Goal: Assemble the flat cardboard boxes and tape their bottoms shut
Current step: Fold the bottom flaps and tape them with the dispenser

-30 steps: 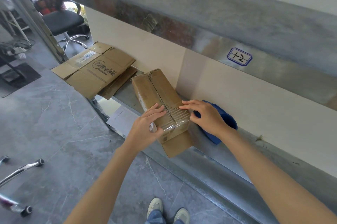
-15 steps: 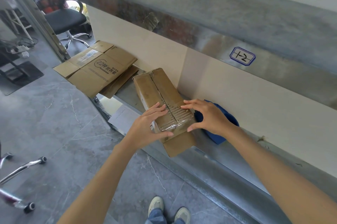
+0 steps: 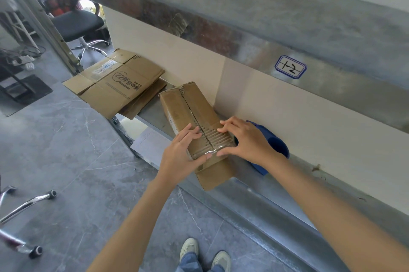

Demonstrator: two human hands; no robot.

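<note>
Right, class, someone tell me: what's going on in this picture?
A person stands at a metal shelf, both hands on a set-up cardboard box. The left hand and right hand press clear tape down over the seam at the box's near end. Flat boxes lie on the shelf to the left, and a blue object sits behind the right hand.

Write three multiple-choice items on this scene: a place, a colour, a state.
1. The flat cardboard boxes lie: A on the assembled box; B left of it; C on the floor.
2. The object behind the right hand is: A red; B blue; C green.
3. Both hands: A hang idle; B hold a tape roll; C press on the box's near end.
Answers: B, they lie to its left; B, blue shows beside the hand; C, left hand and right hand rest on its taped end.
</note>
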